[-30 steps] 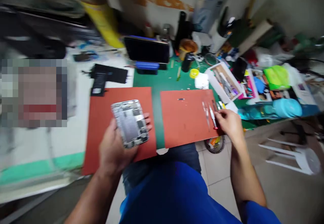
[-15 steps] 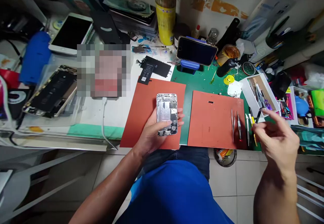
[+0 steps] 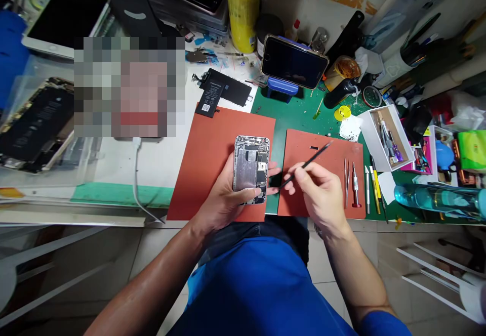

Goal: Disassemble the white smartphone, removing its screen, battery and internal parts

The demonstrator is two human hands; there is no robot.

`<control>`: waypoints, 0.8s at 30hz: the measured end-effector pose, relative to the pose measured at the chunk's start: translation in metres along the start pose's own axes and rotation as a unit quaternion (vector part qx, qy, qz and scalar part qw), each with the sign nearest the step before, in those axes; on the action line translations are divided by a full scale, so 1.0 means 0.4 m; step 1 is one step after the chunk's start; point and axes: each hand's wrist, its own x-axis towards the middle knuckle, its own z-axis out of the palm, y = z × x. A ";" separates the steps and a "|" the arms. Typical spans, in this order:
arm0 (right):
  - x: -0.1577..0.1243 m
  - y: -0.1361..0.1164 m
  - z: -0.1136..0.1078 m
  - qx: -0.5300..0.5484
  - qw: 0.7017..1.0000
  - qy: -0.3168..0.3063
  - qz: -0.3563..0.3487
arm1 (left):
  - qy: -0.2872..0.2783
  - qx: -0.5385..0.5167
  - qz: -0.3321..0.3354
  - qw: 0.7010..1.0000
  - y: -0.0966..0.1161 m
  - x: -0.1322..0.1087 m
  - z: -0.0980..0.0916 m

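Observation:
An opened smartphone [image 3: 248,166], its metal frame and circuit board bare, is gripped in my left hand [image 3: 222,192], thumb across its lower part. It is held over the left reddish-brown mat [image 3: 193,174]. My right hand [image 3: 321,189] pinches a slim black stick-like tool [image 3: 311,159], whose lower left end points toward the phone's lower right side. That hand is over the right reddish-brown mat [image 3: 299,199], where tweezers [image 3: 347,181] and a small screwdriver [image 3: 356,184] lie. Two black phone batteries [image 3: 210,98] overlap behind the left mat.
A phone on a blue stand [image 3: 283,87] faces me at the back. To the right are a white box of tools [image 3: 404,149], a teal bottle [image 3: 440,199] and several pen-like tools. A partly dismantled phone [image 3: 41,123] and a white cable [image 3: 135,174] lie left.
My right hand has come left from the table's right side, bringing the black tool close to the phone. My left hand still holds the phone, and the view has shifted slightly.

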 end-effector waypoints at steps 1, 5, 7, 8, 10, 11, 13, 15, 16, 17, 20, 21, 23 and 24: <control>0.007 0.007 0.012 0.003 1.000 -0.004 0.003 | 0.001 0.000 -0.004 1.000 0.002 -0.001 0.003; 0.015 0.017 0.045 -0.027 0.999 0.018 0.000 | -0.003 0.002 -0.003 1.000 0.002 -0.001 0.007; 0.012 0.015 0.052 -0.043 0.999 0.030 -0.005 | -0.008 0.011 0.005 1.000 -0.002 -0.002 0.004; 0.010 0.014 0.053 -0.045 0.998 0.033 -0.007 | -0.011 0.016 0.009 1.000 -0.004 -0.002 0.002; 0.008 0.012 0.052 -0.046 0.998 0.036 -0.008 | -0.017 0.029 0.014 0.999 -0.010 -0.003 -0.004; 0.006 0.011 0.051 -0.045 0.998 0.037 -0.010 | -0.021 0.034 0.015 0.999 -0.012 -0.004 -0.007; 0.005 0.011 0.048 -0.044 0.998 0.036 -0.010 | -0.026 0.039 0.017 0.999 -0.015 -0.005 -0.011; 0.004 0.011 0.046 -0.045 0.998 0.035 -0.011 | -0.030 0.040 0.021 0.999 -0.016 -0.006 -0.012; 0.004 0.012 0.045 -0.048 0.998 0.035 -0.012 | -0.031 0.041 0.023 0.998 -0.016 -0.006 -0.012; 0.004 0.013 0.045 -0.051 0.998 0.036 -0.012 | -0.033 0.042 0.024 0.998 -0.015 -0.006 -0.011; 0.003 0.017 0.044 -0.063 0.997 0.037 -0.013 | -0.029 0.044 0.023 0.998 -0.012 -0.007 -0.007; 0.003 0.019 0.044 -0.065 0.997 0.037 -0.012 | -0.026 0.044 0.022 0.998 -0.011 -0.007 -0.006; 0.004 0.021 0.043 -0.064 0.997 0.036 -0.015 | -0.022 0.042 0.020 0.999 -0.010 -0.007 -0.005; 0.004 0.022 0.043 -0.062 0.997 0.036 -0.017 | -0.021 0.039 0.019 0.999 -0.010 -0.007 -0.004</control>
